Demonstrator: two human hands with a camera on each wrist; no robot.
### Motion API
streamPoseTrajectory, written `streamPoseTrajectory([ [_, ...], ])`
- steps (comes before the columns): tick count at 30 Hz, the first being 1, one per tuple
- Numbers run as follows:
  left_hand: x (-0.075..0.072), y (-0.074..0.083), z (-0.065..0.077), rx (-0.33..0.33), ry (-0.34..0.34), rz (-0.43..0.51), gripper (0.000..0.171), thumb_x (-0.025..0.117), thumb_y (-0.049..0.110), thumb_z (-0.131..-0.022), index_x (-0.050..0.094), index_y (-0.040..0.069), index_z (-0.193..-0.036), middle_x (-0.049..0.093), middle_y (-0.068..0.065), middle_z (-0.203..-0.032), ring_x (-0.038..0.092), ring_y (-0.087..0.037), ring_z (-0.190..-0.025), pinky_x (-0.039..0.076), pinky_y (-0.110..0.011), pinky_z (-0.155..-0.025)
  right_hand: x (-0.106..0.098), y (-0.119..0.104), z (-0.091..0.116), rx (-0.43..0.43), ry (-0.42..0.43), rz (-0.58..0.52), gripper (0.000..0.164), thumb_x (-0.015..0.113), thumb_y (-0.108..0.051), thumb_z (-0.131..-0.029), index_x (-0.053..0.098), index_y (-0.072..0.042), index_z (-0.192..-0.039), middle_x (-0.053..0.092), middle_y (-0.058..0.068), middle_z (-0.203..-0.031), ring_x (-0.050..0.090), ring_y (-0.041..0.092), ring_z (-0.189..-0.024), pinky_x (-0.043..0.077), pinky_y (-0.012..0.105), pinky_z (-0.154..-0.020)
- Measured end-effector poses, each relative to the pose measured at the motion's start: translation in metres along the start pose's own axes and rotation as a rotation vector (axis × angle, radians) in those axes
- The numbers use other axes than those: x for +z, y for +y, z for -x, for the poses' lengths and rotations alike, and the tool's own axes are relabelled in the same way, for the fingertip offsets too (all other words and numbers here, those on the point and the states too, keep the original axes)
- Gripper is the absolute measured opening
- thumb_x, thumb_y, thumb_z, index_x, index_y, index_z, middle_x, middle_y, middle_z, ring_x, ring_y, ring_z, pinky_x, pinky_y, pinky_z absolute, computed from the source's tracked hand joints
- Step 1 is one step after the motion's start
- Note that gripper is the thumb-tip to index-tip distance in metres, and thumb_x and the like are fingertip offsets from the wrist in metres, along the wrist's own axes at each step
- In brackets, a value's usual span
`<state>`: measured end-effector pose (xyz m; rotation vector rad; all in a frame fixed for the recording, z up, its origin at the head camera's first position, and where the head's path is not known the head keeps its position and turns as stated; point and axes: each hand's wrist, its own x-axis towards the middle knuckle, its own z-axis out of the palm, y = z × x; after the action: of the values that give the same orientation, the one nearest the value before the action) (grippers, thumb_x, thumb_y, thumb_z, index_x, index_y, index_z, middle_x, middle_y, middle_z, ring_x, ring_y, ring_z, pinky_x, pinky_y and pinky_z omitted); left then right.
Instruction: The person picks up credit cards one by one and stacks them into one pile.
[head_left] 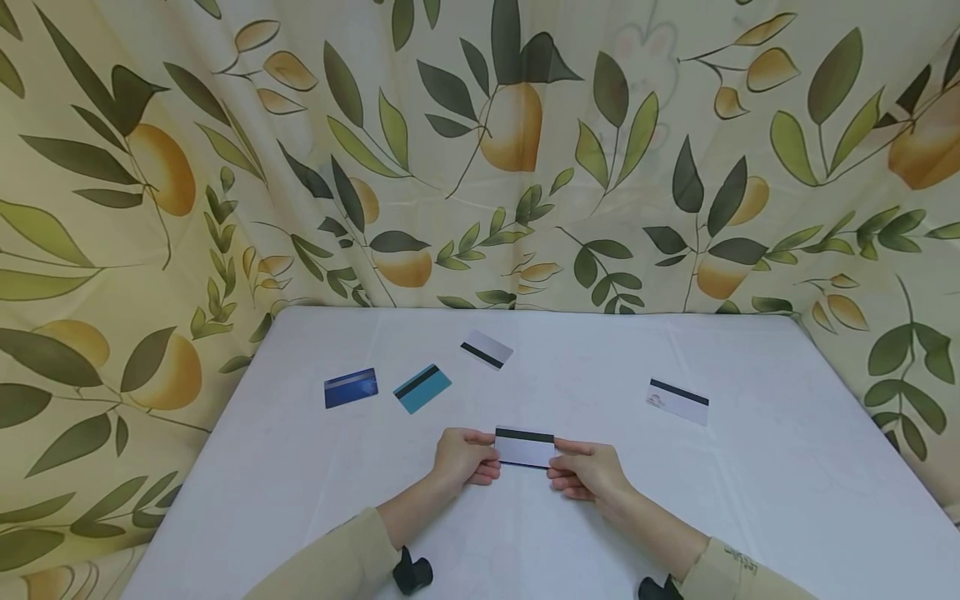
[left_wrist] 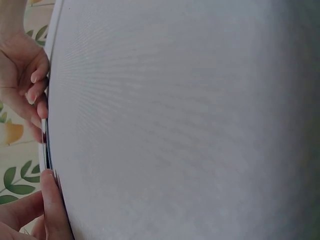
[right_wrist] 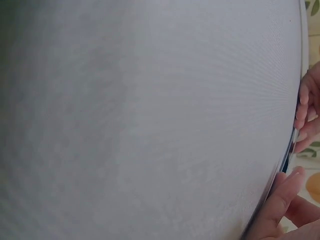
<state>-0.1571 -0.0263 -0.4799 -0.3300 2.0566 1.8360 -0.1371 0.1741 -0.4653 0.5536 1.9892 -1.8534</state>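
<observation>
Both hands hold a white card with a black magnetic stripe (head_left: 525,452) low over the white table, stripe side up and stripe at the far edge. A thin dark line shows along its near edge. My left hand (head_left: 465,457) pinches the left end between thumb and fingers. At the opposite end, my right hand (head_left: 591,469) pinches it the same way. From the left wrist, the card (left_wrist: 45,145) appears nearly edge-on between the left fingers (left_wrist: 52,200) and the right hand (left_wrist: 24,75).
Beyond the hands lie a dark blue card (head_left: 351,388), a teal striped card (head_left: 423,389) and a white striped card (head_left: 491,347). Another white striped card (head_left: 677,403) lies to the right. A fruit-patterned curtain (head_left: 465,208) hangs behind the white table (head_left: 300,492).
</observation>
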Motion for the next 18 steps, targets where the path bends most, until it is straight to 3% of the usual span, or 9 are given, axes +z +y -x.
streamPoseTrajectory([
  [18, 0.0014, -0.0016, 0.0, 0.041, 0.028, -0.019, 0.018, 0.067, 0.002, -0.08, 0.064, 0.0, -0.098, 0.065, -0.009, -0.062, 0.063, -0.014, -0.049, 0.054, -0.024, -0.046, 0.0016, 0.0004, 0.0, -0.028, 0.026, 0.041, 0.039, 0.063, -0.002, -0.082, 0.055, 0.004, -0.12, 0.067, 0.011, -0.069, 0.061, 0.015, -0.049, 0.051, 0.021, -0.044],
])
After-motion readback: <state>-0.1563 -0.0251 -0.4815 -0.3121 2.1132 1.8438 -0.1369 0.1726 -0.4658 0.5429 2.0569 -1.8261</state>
